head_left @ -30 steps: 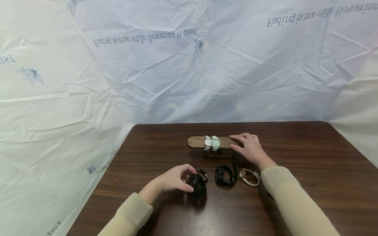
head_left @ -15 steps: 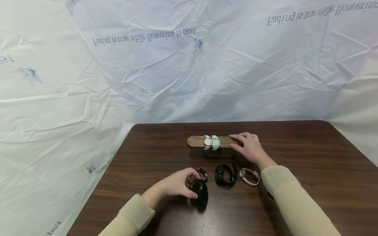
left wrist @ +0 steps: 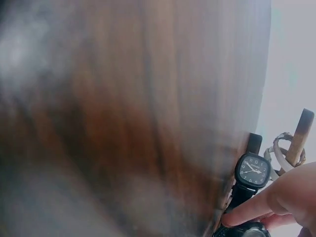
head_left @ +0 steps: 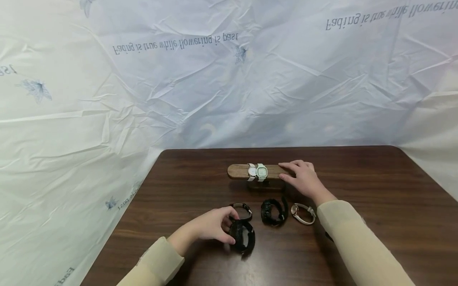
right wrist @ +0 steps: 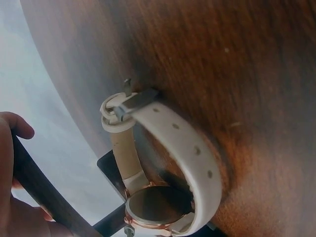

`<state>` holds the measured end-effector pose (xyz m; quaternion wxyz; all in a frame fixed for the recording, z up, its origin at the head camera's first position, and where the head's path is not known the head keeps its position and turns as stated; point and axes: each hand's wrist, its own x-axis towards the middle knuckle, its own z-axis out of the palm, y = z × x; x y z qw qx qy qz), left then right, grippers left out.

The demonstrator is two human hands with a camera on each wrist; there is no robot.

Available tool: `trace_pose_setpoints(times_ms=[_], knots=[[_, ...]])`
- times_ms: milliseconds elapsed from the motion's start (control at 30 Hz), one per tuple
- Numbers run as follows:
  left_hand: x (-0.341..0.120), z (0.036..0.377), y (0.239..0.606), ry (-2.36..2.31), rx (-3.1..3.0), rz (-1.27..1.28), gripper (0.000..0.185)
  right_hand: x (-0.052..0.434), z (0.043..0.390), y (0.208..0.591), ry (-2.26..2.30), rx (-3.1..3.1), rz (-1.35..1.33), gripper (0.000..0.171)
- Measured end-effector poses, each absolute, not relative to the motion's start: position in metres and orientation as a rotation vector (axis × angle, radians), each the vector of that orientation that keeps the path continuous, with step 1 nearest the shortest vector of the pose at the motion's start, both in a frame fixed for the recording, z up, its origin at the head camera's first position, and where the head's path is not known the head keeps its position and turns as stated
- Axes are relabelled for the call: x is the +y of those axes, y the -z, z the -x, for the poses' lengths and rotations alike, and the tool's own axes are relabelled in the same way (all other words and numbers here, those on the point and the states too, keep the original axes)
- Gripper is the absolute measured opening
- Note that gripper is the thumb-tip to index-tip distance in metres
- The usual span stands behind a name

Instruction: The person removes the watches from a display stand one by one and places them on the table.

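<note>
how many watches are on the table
6: two white watches on the wooden bar, a black watch in the left hand, and a slim black one, a chunky black one and a beige one lying in a row.

Backdrop sheet (head_left: 229,91) is carrying mirrored print: "Fading is true while flowering is past" is reading reversed at centre and repeating, cut off, at upper right. Fragments at the left edge and lower left are not resolving. Watch dials are showing no readable text.
</note>
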<state>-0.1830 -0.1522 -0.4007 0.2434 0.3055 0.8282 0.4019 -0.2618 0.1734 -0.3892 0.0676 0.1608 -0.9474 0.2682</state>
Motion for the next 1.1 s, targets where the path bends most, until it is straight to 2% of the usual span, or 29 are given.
trace_pose_setpoints(times_ms=[1100], knots=[[-0.1518, 0.1860, 0.4038, -0.982, 2.307, -0.960, 0.051, 0.1731, 0.2607, 0.3876, -0.795, -2.854, -0.483, 0.051]])
